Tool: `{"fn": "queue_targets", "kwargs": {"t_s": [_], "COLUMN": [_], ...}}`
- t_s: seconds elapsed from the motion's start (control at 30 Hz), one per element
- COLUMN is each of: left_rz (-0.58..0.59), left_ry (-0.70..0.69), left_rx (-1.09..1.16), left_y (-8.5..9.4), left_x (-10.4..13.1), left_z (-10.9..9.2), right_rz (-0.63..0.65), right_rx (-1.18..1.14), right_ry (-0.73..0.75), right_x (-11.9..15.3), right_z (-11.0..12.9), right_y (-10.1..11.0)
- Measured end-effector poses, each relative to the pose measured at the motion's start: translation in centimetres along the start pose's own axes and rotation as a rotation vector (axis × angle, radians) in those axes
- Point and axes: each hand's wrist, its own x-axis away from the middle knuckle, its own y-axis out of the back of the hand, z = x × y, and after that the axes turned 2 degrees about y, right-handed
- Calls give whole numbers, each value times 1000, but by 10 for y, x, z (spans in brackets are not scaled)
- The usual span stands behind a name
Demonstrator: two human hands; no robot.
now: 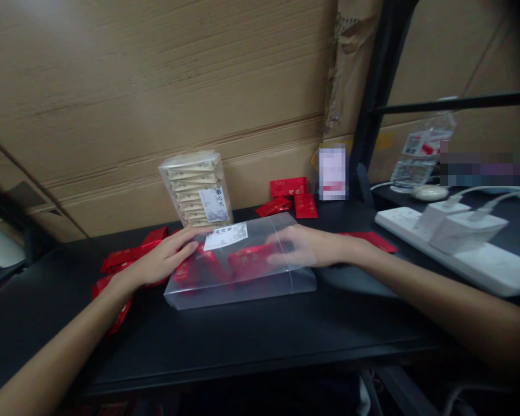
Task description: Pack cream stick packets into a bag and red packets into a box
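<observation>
A clear plastic box (242, 292) with a white printed label lies on its side on the black tabletop, its open end to the right. Several red packets (249, 258) show through its frosted wall. My left hand (173, 254) grips the box at its far left corner, by the label. Through the open end reaches my right hand (292, 245), inside the box, its thumb and fingers closed on the end of a red packet; the plastic blurs the fingertips. More red packets (125, 260) lie in a pile beside and under my left forearm.
Behind stands a clear box of cream packets (195, 190). Red packets (288, 188) and a blurred upright card (333, 172) are near the cardboard wall (156, 75). On the right are a power strip (459, 248) with chargers and a water bottle (422, 153). A red packet (372, 240) lies behind my right forearm.
</observation>
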Motion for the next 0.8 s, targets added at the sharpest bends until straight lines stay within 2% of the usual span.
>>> {"fn": "queue_targets", "kwargs": {"t_s": [0.37,0.8], "left_rz": [-13,-5], "left_ry": [-17,-3], "left_rx": [-21,-10], "left_y": [0,-1], "left_x": [-1,0], "left_z": [0,2], "right_rz": [-4,-19], "right_rx": [47,31], "right_ry": [43,9], "right_x": [3,0], "right_z": [-6,-2], "right_y": [1,-2]}}
